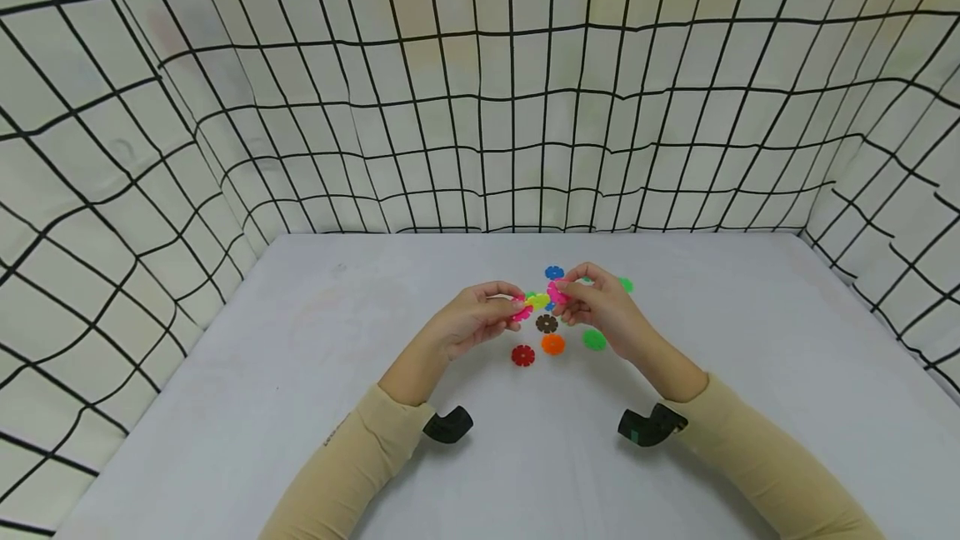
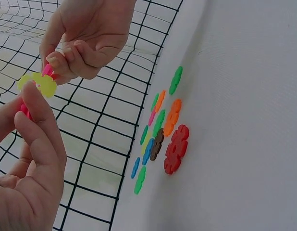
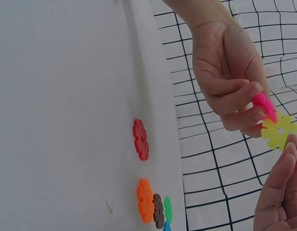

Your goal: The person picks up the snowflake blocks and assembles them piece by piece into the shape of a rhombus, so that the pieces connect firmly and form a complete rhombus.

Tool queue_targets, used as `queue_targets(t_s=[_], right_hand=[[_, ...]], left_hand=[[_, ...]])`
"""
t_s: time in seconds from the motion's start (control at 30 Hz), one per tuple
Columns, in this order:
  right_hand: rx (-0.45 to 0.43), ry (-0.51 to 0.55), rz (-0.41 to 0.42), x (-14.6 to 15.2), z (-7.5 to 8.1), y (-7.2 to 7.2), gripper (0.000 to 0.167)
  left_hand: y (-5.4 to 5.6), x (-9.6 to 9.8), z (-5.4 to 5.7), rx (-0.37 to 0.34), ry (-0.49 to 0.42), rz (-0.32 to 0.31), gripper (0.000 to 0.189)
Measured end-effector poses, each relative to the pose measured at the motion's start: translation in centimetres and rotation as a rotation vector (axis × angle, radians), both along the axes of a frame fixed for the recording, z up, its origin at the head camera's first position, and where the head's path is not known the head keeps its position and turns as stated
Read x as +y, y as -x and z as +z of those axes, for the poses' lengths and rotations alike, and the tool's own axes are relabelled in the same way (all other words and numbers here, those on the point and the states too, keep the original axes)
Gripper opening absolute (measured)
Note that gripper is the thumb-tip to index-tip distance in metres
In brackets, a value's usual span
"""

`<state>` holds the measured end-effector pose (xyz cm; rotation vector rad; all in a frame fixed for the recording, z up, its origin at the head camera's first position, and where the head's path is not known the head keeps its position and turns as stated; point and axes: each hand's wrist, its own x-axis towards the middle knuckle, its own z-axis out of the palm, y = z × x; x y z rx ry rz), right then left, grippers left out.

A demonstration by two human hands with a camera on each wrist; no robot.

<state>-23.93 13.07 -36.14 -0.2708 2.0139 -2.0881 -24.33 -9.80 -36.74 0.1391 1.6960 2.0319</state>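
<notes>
My left hand (image 1: 480, 319) pinches a pink notched flower disc (image 3: 265, 107) between thumb and fingers. A yellow flower disc (image 3: 278, 131) is set crosswise at the pink disc's edge, standing between the two hands above the table. My right hand (image 1: 606, 307) grips a second pink flower disc (image 1: 557, 292) against the yellow one's other side. Fingertips of the right hand cover part of that pink disc in the right wrist view. Below the hands lie a brown disc (image 1: 547, 323), an orange disc (image 1: 553, 344), a red disc (image 1: 522, 355) and a green disc (image 1: 595, 340).
Farther back on the white table (image 1: 247, 390) are a blue disc (image 1: 554, 272) and another green disc (image 1: 626, 284), with several more partly hidden behind the hands. A black curved piece sits at each sleeve cuff. White walls with a black grid (image 1: 495, 123) surround the table.
</notes>
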Motion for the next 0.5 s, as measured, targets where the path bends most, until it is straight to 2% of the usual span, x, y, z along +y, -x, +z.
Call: queue_targets(t_s=[0.27, 0.5], right_hand=[[-0.002, -0.011, 0.001, -0.29, -0.01, -0.11, 0.012], [-0.004, -0.030, -0.005, -0.78, -0.57, -0.11, 0.013]], left_hand=[[-0.13, -0.05, 0.07, 0.003, -0.016, 0.000, 0.011], [-0.25, -0.17, 0.22, -0.014, -0.004, 0.030, 0.013]])
